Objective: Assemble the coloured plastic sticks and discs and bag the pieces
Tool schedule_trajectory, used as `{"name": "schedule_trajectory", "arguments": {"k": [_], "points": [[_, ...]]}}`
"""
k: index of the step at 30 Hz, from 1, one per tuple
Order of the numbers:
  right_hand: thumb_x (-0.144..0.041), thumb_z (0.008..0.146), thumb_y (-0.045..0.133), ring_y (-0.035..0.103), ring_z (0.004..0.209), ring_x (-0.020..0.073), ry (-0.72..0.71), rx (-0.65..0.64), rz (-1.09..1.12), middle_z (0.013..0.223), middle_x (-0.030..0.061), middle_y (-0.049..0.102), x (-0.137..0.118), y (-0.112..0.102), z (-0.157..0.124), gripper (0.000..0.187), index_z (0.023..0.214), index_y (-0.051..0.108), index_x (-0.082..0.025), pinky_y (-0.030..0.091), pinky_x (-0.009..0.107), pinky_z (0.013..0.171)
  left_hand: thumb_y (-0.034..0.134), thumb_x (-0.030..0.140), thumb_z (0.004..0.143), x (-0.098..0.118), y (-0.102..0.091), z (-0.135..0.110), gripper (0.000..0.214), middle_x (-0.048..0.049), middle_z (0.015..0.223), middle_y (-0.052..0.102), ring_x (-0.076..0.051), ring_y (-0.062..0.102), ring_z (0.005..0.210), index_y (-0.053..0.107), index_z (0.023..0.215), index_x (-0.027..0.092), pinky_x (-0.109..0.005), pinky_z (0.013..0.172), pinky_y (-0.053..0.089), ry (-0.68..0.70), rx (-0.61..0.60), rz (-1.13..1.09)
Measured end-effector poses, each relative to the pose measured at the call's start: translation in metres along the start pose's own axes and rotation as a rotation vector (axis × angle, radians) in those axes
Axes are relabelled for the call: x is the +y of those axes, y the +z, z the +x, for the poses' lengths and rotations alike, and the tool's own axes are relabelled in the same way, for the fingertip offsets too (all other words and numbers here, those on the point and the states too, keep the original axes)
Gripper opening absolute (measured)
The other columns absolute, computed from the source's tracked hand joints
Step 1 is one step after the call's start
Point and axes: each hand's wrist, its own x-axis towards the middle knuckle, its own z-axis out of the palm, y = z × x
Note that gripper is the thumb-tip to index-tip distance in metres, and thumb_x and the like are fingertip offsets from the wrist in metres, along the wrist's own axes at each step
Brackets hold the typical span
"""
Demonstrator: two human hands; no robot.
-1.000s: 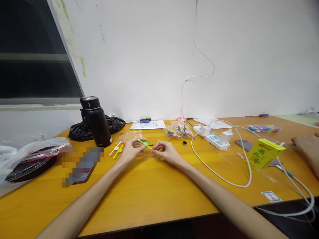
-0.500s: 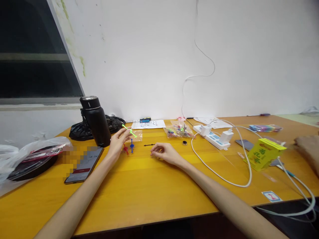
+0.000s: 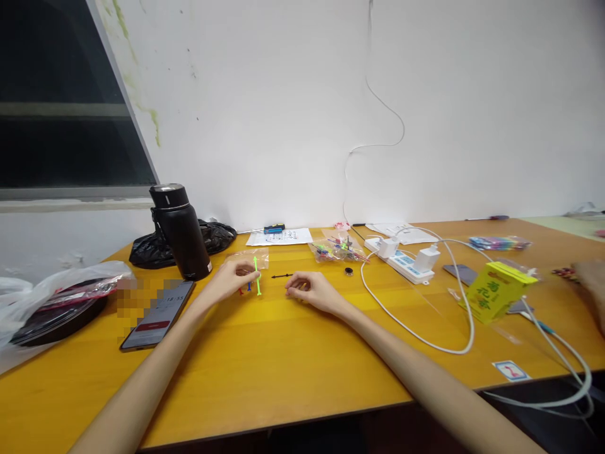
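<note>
My left hand [image 3: 236, 277] has its fingers closed on a bright green plastic arrow [image 3: 258, 285], which points away from me low over the table. Tips of a blue arrow [image 3: 249, 286] and a red arrow [image 3: 241, 292] show beneath that hand, mostly hidden by it. Loosely curled, my right hand [image 3: 312, 291] rests on the table with a gap between thumb and fingers and nothing visible in it. Just left of its fingertips lies a thin black arrow [image 3: 282, 275]. A small clear bag [image 3: 261, 255] lies behind the left hand.
Left are a phone [image 3: 163, 315], black bottle [image 3: 182, 236] and bagged round dark object [image 3: 61, 312]. Behind lie a screwdriver [image 3: 274, 228] and a bag of coloured parts [image 3: 338, 247]. Right are a power strip [image 3: 413, 268], looping white cable [image 3: 420, 343], yellow box [image 3: 496, 290] and another person's hand [image 3: 590, 290].
My left hand has moved slightly right and down, bringing the green arrow beside the blue and red ones and turning it from tilted to pointing away. The right hand stays put.
</note>
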Motion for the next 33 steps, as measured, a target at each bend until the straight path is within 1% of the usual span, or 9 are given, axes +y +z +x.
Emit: {"name": "schedule_trajectory", "arguments": {"k": [2, 4, 8, 11, 17, 20, 23, 28, 33], "points": [[-0.032, 0.087, 0.067, 0.070, 0.082, 0.0182, 0.007, 0.000, 0.001, 0.090, 0.0057, 0.076, 0.000, 0.000, 0.000, 0.017, 0.096, 0.071, -0.018, 0.051, 0.028, 0.073, 0.071, 0.053, 0.076, 0.001, -0.001, -0.003, 0.036, -0.0049, 0.071, 0.072, -0.021, 0.065, 0.059, 0.075, 0.087, 0.020, -0.027, 0.052, 0.046, -0.049, -0.094, 0.100], [-0.032, 0.087, 0.068, 0.069, 0.082, 0.0181, 0.008, 0.000, -0.004, 0.090, 0.0055, 0.076, 0.001, 0.000, 0.000, 0.017, 0.096, 0.071, -0.018, 0.051, 0.028, 0.073, 0.072, 0.051, 0.074, 0.004, -0.002, -0.004, 0.033, -0.0023, 0.065, 0.070, -0.020, 0.063, 0.058, 0.076, 0.086, 0.021, -0.026, 0.054, 0.043, -0.046, -0.123, 0.188], [-0.031, 0.087, 0.068, 0.069, 0.082, 0.0175, 0.005, -0.006, -0.019, 0.090, 0.0052, 0.076, 0.001, 0.000, -0.001, 0.016, 0.096, 0.072, -0.017, 0.050, 0.026, 0.072, 0.071, 0.049, 0.074, 0.005, -0.004, -0.004, 0.027, -0.0025, 0.073, 0.072, -0.021, 0.062, 0.066, 0.077, 0.072, 0.023, -0.027, 0.060, 0.041, 0.041, -0.091, 0.336], [-0.030, 0.087, 0.068, 0.068, 0.081, 0.0164, 0.006, -0.008, -0.030, 0.090, 0.0048, 0.075, 0.002, 0.000, 0.000, 0.016, 0.096, 0.072, -0.017, 0.049, 0.025, 0.071, 0.071, 0.052, 0.072, 0.000, -0.006, -0.001, 0.028, -0.0039, 0.076, 0.072, -0.022, 0.060, 0.068, 0.079, 0.069, 0.025, -0.029, 0.063, 0.040, 0.066, -0.050, 0.404], [-0.029, 0.087, 0.067, 0.067, 0.080, 0.0156, 0.000, -0.009, -0.042, 0.089, 0.0048, 0.075, 0.002, -0.001, 0.001, 0.016, 0.096, 0.072, -0.016, 0.049, 0.024, 0.071, 0.067, 0.052, 0.075, -0.009, -0.008, 0.001, 0.032, -0.0055, 0.091, 0.073, -0.026, 0.063, 0.089, 0.080, 0.081, 0.024, -0.030, 0.077, 0.043, -0.009, -0.098, 0.471], [-0.029, 0.087, 0.067, 0.067, 0.080, 0.0155, -0.001, -0.009, -0.045, 0.089, 0.0048, 0.075, 0.003, -0.001, 0.000, 0.016, 0.096, 0.072, -0.016, 0.049, 0.024, 0.072, 0.065, 0.051, 0.076, -0.009, -0.007, 0.000, 0.031, -0.0048, 0.090, 0.072, -0.024, 0.063, 0.085, 0.078, 0.079, 0.022, -0.029, 0.073, 0.043, -0.030, -0.087, 0.457], [-0.028, 0.088, 0.066, 0.067, 0.081, 0.0157, -0.002, -0.009, -0.045, 0.090, 0.0049, 0.075, 0.004, -0.001, 0.000, 0.016, 0.097, 0.071, -0.016, 0.049, 0.024, 0.072, 0.064, 0.050, 0.077, -0.008, -0.006, 0.000, 0.031, -0.0046, 0.083, 0.070, -0.022, 0.062, 0.079, 0.075, 0.074, 0.021, -0.028, 0.067, 0.040, -0.040, -0.089, 0.461], [-0.026, 0.087, 0.066, 0.067, 0.080, 0.0151, -0.012, -0.001, -0.067, 0.089, 0.0043, 0.074, 0.005, -0.002, 0.000, 0.015, 0.096, 0.071, -0.016, 0.049, 0.024, 0.071, 0.064, 0.045, 0.075, -0.005, -0.006, -0.001, 0.027, -0.0043, 0.079, 0.069, -0.021, 0.060, 0.076, 0.073, 0.070, 0.020, -0.027, 0.066, 0.038, -0.041, -0.074, 0.494], [-0.021, 0.086, 0.064, 0.066, 0.077, 0.0140, -0.003, 0.045, -0.211, 0.086, 0.0023, 0.074, 0.008, -0.007, 0.000, 0.012, 0.096, 0.071, -0.017, 0.047, 0.022, 0.069, 0.064, 0.043, 0.074, -0.001, -0.005, -0.002, 0.025, -0.0022, 0.069, 0.067, -0.018, 0.056, 0.064, 0.068, 0.066, 0.019, -0.026, 0.059, 0.034, -0.073, -0.106, 0.443]]}}
